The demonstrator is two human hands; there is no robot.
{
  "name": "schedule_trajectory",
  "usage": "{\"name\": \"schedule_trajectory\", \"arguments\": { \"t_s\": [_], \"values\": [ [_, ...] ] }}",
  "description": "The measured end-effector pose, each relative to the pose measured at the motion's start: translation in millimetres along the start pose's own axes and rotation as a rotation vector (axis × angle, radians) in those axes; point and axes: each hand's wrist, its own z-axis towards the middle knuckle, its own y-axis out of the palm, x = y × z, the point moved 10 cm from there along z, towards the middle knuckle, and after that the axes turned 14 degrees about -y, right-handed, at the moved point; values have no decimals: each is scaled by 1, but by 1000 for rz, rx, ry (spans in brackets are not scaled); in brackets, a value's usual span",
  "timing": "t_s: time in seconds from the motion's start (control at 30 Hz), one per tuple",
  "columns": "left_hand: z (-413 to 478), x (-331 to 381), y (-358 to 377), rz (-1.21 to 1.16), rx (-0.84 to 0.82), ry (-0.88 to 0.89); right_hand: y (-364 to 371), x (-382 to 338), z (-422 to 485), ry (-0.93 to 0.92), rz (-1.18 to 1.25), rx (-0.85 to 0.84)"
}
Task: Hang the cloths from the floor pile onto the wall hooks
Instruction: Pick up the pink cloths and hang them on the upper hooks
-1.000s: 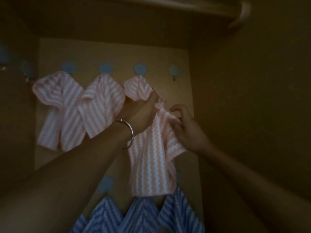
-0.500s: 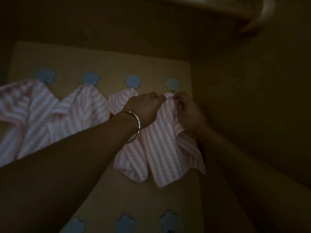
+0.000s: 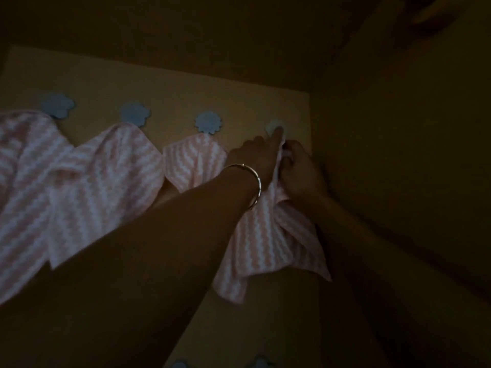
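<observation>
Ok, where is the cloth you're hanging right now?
In the head view, the pink striped cloth hangs right of centre, its top held by the left hand and right hand just under the rightmost hook, beside the third hung cloth.

The whole view is coming through very dim, with a warm yellow-brown cast. Weak light is reaching the pale yellow flat wall panel point(image 3: 159, 83) up and left of the left hand point(image 3: 255, 158), and the pink-and-white zigzag-striped cloth point(image 3: 265, 243) below both hands is glowing faintly. The plain side wall point(image 3: 398, 155) right of the right hand point(image 3: 300, 173) is sinking into near-black shadow. The thin metal bangle point(image 3: 256, 181) is catching a small glint. Far left of the left hand, detail is smearing softly.
</observation>
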Motion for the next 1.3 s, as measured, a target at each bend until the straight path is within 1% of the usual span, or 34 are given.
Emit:
{"name": "schedule_trajectory", "arguments": {
  "t_s": [0.1,0.13,0.17,0.2,0.27,0.3,0.37,0.43,0.53,0.7,0.87,0.93,1.03,1.1,1.17,1.3],
  "values": [
    [-8,5,2,28,43,51,6,3,-6,0,-77,-40],
    [-11,4,0,78,106,74,7,4,-9,7,-87,-63],
    [-13,4,-4,143,213,92,8,4,-10,8,-99,-82],
    [-16,2,-12,170,301,69,7,2,-11,6,-109,-101],
    [-18,7,-20,197,335,79,6,1,-11,5,-106,-119],
    [-14,7,-16,167,228,65,6,1,-12,9,-99,-127],
    [-7,2,-4,108,84,-9,6,-1,-16,12,-73,-140],
    [-5,-5,-3,85,114,-33,7,-4,-17,-1,-52,-138],
    [-10,-8,-4,152,150,-27,6,-4,-16,-5,-22,-114],
    [-28,-3,5,135,112,-39,12,3,-31,76,13,-73],
    [-59,2,10,185,100,68,10,-19,-58,11,-68,-117],
    [-77,-1,8,153,55,98,14,-24,-71,23,-91,-174],
    [-107,-6,16,150,-88,119,22,-37,-99,71,-73,-271],
    [-129,-8,18,120,-159,138,29,-53,-119,34,-50,-350],
    [-155,-10,22,66,-208,157,37,-70,-143,-11,-39,-463],
    [-221,-10,25,-48,-279,173,39,-90,-197,-34,-96,-674]
  ]
}}
